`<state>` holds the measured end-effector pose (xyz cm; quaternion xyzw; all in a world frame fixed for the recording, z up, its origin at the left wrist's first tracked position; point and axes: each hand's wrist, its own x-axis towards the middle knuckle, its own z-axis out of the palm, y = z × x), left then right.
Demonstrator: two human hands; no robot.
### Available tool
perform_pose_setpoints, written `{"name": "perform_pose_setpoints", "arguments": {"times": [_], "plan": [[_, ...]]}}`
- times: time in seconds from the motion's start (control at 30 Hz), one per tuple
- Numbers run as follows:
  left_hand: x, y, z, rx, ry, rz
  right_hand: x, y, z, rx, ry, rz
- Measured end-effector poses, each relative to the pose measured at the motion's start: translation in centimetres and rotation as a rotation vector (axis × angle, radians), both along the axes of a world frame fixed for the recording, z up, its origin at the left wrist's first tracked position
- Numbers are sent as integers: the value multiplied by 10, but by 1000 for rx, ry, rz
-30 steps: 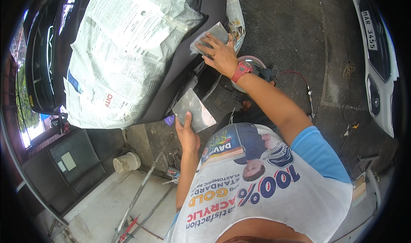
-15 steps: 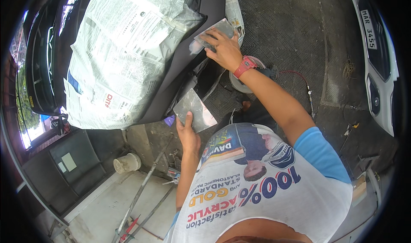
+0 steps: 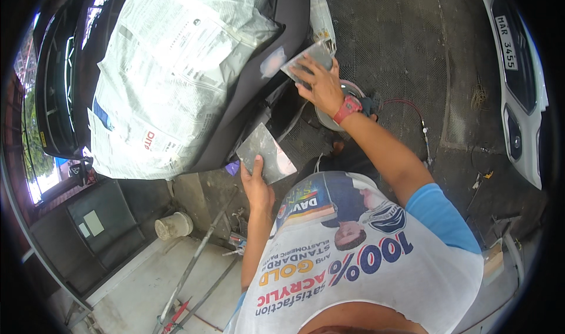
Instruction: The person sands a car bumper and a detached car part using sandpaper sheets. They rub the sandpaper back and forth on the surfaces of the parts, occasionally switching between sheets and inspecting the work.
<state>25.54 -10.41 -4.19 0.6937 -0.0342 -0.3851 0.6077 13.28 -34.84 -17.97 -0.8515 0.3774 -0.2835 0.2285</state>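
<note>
— Where are the hands against that dark car panel?

— The right hand is up at the panel's right edge, fingers spread flat over a grey spreader blade and pressing it to the surface. Just left of the blade sits a pale grey patch of filler on the dark paint.

— And the other?

— The left hand is below the panel's lower edge, thumb and fingers pinching the bottom corner of a flat metal mixing plate. The plate's upper corner comes close to the panel's underside; whether it touches, I can't tell from here.

— Much room?

— Left of the patch the panel is wrapped in newspaper masking, right to its edge. To the right of the panel there is open dark ground, then a white car well apart. Below the panel, a pale bucket and long metal rods lie on the concrete.
</note>
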Motion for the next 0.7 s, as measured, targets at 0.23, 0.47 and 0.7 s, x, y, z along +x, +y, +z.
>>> {"name": "perform_pose_setpoints", "arguments": {"times": [0.23, 0.47, 0.7], "plan": [[-2, 6, 6, 34, 20, -13, 17, -11, 20, -1, -53, -41], [0, 6, 11, 39, 6, 36, 11, -8, 53, 252, -160, -63], [9, -3, 7, -42, -50, 114, -61, 61, 56, 1837, -1165, 192]]}}
